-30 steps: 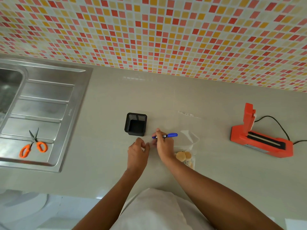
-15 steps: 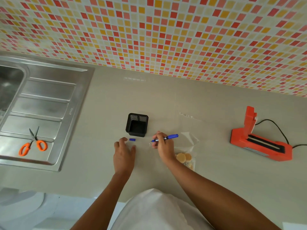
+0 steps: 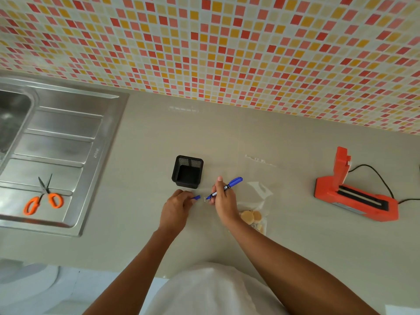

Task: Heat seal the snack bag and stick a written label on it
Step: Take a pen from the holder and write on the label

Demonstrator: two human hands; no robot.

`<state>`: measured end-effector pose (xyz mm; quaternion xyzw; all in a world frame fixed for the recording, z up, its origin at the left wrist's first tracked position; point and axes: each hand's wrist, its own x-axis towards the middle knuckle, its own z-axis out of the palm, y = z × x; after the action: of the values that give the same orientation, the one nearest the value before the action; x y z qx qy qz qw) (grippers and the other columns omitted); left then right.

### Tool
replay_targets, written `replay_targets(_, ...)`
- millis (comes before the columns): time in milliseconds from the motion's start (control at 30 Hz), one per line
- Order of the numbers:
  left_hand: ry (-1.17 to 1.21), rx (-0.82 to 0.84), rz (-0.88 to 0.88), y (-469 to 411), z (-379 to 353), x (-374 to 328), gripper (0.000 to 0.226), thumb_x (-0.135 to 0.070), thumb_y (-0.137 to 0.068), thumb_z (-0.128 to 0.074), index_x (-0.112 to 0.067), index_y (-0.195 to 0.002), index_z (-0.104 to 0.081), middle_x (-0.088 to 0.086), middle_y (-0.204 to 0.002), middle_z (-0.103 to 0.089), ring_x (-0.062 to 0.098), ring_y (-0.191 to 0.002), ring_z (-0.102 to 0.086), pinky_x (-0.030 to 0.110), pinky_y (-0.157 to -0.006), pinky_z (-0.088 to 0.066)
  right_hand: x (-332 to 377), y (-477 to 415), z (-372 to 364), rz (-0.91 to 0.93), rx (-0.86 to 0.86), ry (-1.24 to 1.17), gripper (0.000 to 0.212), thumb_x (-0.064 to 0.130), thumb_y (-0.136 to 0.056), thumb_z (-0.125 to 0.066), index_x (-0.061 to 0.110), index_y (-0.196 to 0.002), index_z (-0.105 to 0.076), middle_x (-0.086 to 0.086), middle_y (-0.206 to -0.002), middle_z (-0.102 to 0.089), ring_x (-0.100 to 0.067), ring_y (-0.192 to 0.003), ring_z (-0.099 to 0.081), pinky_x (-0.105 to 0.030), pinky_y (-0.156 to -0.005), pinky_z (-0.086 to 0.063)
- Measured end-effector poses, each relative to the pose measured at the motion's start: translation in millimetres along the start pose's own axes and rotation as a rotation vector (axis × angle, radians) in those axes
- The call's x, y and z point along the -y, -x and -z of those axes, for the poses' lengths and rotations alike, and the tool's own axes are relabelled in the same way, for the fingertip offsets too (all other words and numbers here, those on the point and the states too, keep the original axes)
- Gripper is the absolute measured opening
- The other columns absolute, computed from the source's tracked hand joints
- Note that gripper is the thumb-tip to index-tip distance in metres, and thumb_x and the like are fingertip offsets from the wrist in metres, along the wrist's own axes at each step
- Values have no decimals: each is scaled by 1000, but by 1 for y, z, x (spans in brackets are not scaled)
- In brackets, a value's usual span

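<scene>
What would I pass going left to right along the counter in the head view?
Sink drainboard → orange scissors → black mesh cup → blue pen in the right hand → snack bag → orange heat sealer.

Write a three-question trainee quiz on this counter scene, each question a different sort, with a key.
1. True or false: the orange scissors lie on the sink drainboard.
2. Which hand holds the blue marker? A) left hand B) right hand C) neither
3. Fill in: the orange heat sealer sits to the ____ of the snack bag.

Key: 1 true; 2 B; 3 right. The black mesh cup stands just beyond both hands; the left hand's fingers pinch the marker's blue cap.
</scene>
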<state>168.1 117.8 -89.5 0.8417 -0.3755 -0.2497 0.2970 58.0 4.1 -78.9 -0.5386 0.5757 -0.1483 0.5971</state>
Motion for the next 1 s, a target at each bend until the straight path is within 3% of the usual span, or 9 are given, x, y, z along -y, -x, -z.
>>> replay_targets(133, 113, 37, -13, 3, -7, -5, 8, -15, -88, -69, -13, -95, -72, -1, -86, -64, 18, -70, -57, 26, -64, -45, 5, 4, -3, -31, -5, -48, 61, 55, -103, -30, 14, -61, -49, 0, -45, -47, -17, -50, -51, -34, -62, -46)
replay_targets(433, 204, 66, 27, 6, -14, -6, 7, -14, -90, -65, -16, -94, -71, -3, -91, -67, 15, -77, -58, 23, -66, -45, 4, 3, -3, -52, -14, -81, 64, 61, -100, -29, 15, -59, -47, 1, -42, -46, -19, -50, -53, -39, -65, -47)
replay_targets(667, 236, 43, 58, 7, -17, -11, 8, -12, -92, -63, -15, -95, -70, -5, -93, -67, 11, -79, -57, 10, -66, -39, 8, 6, -1, -68, -34, -103, 62, 59, -100, -29, 12, -62, -47, -2, -45, -45, -18, -49, -53, -34, -62, -47)
replay_targets(800, 258, 30, 62, 6, -18, -12, 7, -12, -92, -64, -14, -94, -70, -3, -92, -67, 14, -79, -58, 15, -67, -41, 8, 6, -1, -75, -51, -116, 63, 60, -100, -28, 13, -63, -48, -2, -45, -45, -19, -49, -53, -37, -64, -48)
replay_targets(1000, 268, 37, 62, 6, -18, -11, 9, -13, -92, -64, -17, -96, -71, -7, -92, -66, 2, -80, -57, 13, -69, -42, 7, 4, 0, -74, -63, -124, 63, 60, -100, -27, 14, -62, -47, -3, -45, -46, -19, -48, -54, -40, -65, -49)
